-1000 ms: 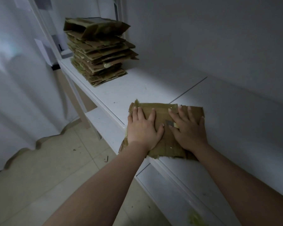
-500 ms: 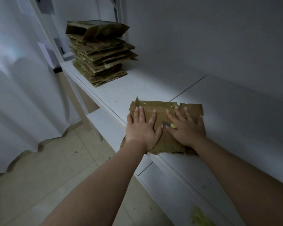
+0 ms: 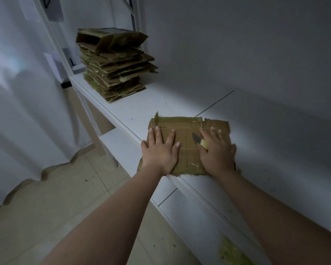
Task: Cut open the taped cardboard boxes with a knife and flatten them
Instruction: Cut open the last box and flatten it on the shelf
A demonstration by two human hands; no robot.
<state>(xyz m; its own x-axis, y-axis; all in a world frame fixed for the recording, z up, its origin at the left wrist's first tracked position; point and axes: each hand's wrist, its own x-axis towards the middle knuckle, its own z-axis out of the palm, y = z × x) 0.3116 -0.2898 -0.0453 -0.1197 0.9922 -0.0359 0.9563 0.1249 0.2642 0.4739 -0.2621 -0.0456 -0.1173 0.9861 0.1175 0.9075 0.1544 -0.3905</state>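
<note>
A flattened brown cardboard box (image 3: pixel 185 129) with shiny tape on it lies at the front edge of a white shelf (image 3: pixel 161 100), its near side overhanging the edge. My left hand (image 3: pixel 160 152) presses flat on its left part, fingers straight and spread. On its right part my right hand (image 3: pixel 216 152) presses down with straight fingers. A small knife (image 3: pixel 196 139) with a yellow handle is pinched between that hand's thumb and palm. Its blade points out to the left over the cardboard.
A tall stack of flattened cardboard boxes (image 3: pixel 115 67) stands at the far left end of the shelf, against the white wall. A lower shelf board (image 3: pixel 118 138) juts out below. A white curtain (image 3: pixel 17 111) hangs at the left over the tiled floor (image 3: pixel 55 197).
My hands have slid apart on the cardboard, the left toward its left edge and the right toward its right. More of the knife blade shows between them.
</note>
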